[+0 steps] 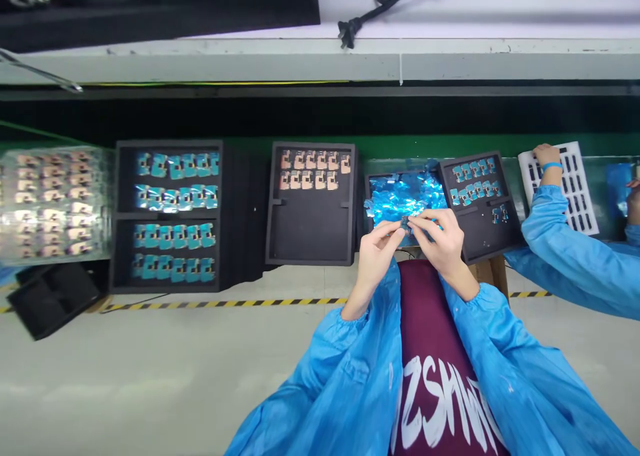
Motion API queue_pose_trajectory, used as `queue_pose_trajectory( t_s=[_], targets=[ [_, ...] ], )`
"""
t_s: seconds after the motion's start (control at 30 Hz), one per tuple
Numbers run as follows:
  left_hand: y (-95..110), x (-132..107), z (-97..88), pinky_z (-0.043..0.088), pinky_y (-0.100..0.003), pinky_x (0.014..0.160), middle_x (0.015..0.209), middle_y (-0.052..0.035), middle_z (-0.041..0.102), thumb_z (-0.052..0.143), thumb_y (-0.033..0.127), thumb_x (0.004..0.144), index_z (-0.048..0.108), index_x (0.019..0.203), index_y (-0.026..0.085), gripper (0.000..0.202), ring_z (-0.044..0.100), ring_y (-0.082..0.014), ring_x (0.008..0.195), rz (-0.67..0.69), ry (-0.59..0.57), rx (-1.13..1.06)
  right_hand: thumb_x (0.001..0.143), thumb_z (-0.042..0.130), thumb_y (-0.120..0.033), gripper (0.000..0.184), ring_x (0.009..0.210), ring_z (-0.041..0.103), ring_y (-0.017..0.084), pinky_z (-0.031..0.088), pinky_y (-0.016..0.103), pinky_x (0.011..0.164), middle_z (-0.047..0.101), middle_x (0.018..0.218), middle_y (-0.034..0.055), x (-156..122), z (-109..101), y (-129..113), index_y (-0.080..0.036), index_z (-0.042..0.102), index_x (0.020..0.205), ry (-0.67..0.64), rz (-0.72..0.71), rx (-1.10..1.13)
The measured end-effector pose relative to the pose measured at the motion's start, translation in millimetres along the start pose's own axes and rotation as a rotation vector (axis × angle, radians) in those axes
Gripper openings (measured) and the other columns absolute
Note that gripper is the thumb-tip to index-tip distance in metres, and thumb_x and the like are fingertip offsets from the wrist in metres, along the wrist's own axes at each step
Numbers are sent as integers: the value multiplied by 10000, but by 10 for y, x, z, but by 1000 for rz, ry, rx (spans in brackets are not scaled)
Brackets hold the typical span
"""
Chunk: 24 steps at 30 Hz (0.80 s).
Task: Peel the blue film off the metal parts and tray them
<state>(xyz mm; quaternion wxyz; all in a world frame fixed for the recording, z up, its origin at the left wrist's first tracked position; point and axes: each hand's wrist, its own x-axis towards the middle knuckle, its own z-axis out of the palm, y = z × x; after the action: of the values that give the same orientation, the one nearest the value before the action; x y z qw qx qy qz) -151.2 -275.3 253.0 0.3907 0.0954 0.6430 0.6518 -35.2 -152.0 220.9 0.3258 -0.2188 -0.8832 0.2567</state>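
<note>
One small part is pinched by the left hand and the right hand together, at the near edge of the shiny blue heap (the part looks too tiny from here to tell which way its long axis points).

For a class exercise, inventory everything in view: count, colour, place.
Plug: one, black, top
Clear tray: one, colourless, far left
Black trays: several, black, across middle, lower left
Coppery parts: many, coppery, clear and middle trays
Blue parts: many, blue, left and right trays
Film: one pile, blue, right of centre
Rack: one, white, right
Tape: one, yellow-black, floor
Others' hands: two, blue-sleeved, right
Piece: one, bluish, near film
Smock: one, blue, bottom
Shirt: one, maroon, bottom
Left hand: one, blue-sleeved, at piece
Right hand: one, blue-sleeved, at piece
</note>
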Motion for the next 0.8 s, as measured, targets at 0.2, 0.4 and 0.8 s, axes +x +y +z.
queue_pose_trajectory(
  t_s=[0.2, 0.4, 0.8],
  targets=[
    [-106, 29, -249, 592, -289, 747, 1147, -83, 811, 969, 357, 789, 873, 1114, 189, 379, 676, -147, 806, -216, -37, -304, 1101, 632, -177, 245, 1095, 757, 239, 649, 378, 964, 828, 1130, 74, -44, 84, 89, -274, 805, 1245, -168, -289, -45],
    [-279, 143, -516, 589, -259, 784, 1181, -101, 809, 942, 324, 830, 825, 1170, 168, 392, 735, -167, 925, -317, -64, -495, 1098, 618, -137, 278, 1189, 769, 231, 659, 386, 1012, 833, 1209, 71, -201, 80, 118, -269, 766, 1292, -263, -417, 82],
    [-813, 1146, -2029, 554, -243, 770, 995, -136, 831, 686, 227, 917, 740, 1205, 73, 332, 771, -200, 952, -169, 622, 391, 1017, 496, -445, 382, 708, 736, 270, 631, 399, 666, 753, 813, 114, -344, 1470, 1188, -141, 728, 1031, -345, 729, 171]
  ],
)
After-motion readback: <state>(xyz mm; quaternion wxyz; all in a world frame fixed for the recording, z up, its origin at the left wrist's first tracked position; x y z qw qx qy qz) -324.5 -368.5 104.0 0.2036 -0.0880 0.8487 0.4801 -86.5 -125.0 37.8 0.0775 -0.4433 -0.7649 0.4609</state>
